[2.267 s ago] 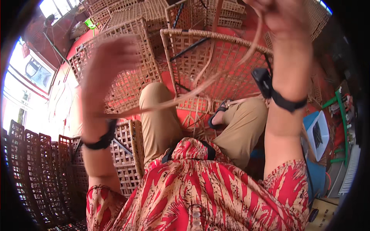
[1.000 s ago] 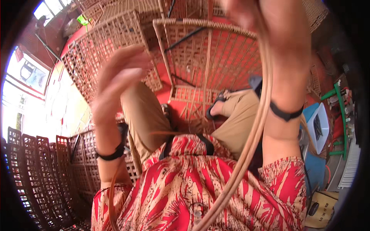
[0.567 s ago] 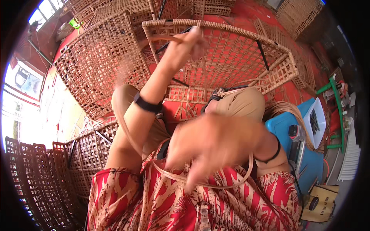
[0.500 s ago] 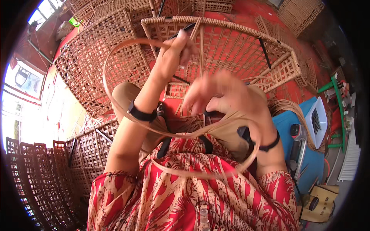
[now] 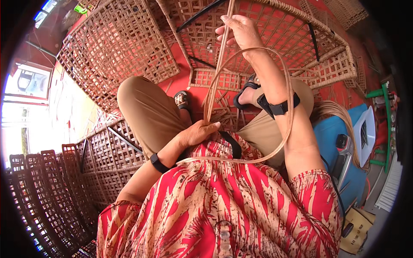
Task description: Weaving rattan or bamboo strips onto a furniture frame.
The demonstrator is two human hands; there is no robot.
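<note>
A long, pale tan weaving strip (image 5: 210, 103), doubled along part of its length, runs from my lap up toward the far woven frame. Low at my lap, my left hand (image 5: 200, 133) is closed around its lower end. My right hand (image 5: 243, 33), raised well ahead, pinches the upper stretch between thumb and fingers. A slack loop of the strip bows over my right forearm and back across my shirt. Beyond my right hand stands a large brown woven frame (image 5: 282, 38) with black braces; I cannot tell whether the strip is fastened to it.
Another lattice panel (image 5: 114, 56) leans at the far left, with brown woven pieces (image 5: 47, 189) stacked nearer. At my right, a coil of strips (image 5: 333, 109) lies by a blue surface (image 5: 329, 129) holding a white tray (image 5: 365, 135) and a power tool (image 5: 343, 148). Strip scraps litter the red floor.
My left hand has come down from the frame to my lap. The right hand has reached up and forward, drawing the strip's looped length out between them.
</note>
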